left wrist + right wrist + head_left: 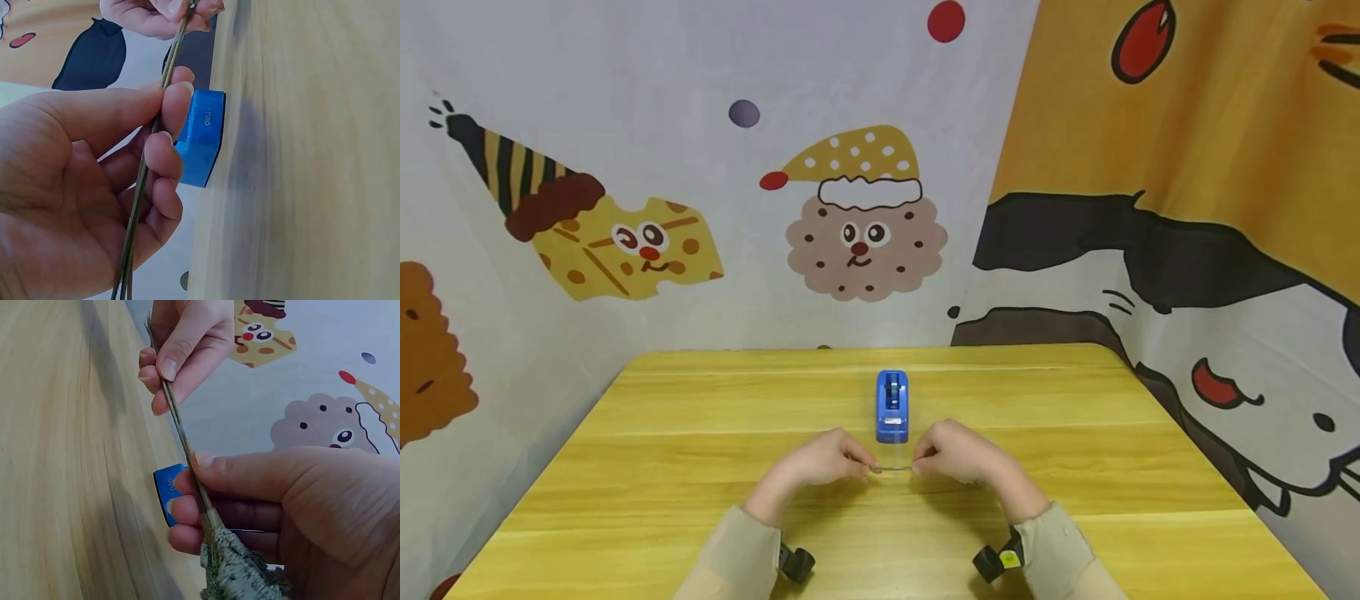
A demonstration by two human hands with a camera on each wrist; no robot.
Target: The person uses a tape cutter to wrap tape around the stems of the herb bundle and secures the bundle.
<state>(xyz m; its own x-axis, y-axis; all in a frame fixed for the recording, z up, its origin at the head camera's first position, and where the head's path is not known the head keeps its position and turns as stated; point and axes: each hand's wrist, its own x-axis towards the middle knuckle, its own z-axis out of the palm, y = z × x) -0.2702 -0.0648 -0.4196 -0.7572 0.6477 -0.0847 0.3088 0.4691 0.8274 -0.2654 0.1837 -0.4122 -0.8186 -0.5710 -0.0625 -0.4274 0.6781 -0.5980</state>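
Observation:
A thin bunch of dried flower stems [892, 468] lies crosswise between my two hands. My left hand [831, 458] pinches the bare stems between thumb and fingers, with the loose ends running down past the palm in the left wrist view. My right hand [958, 454] pinches them just below the bumpy grey-green flower heads [237, 565]. A shiny patch [181, 430], like clear tape, shows on the stems between the hands. Just beyond them stands a blue tape dispenser [892, 430]; a faint clear strip seems to reach from it toward the stems.
The wooden table [647, 467] spreads out to both sides of my hands. Behind it hangs a cloth [685, 50] printed with cartoon figures. A dark wrist camera [797, 565] sits at the left cuff, another [988, 564] at the right.

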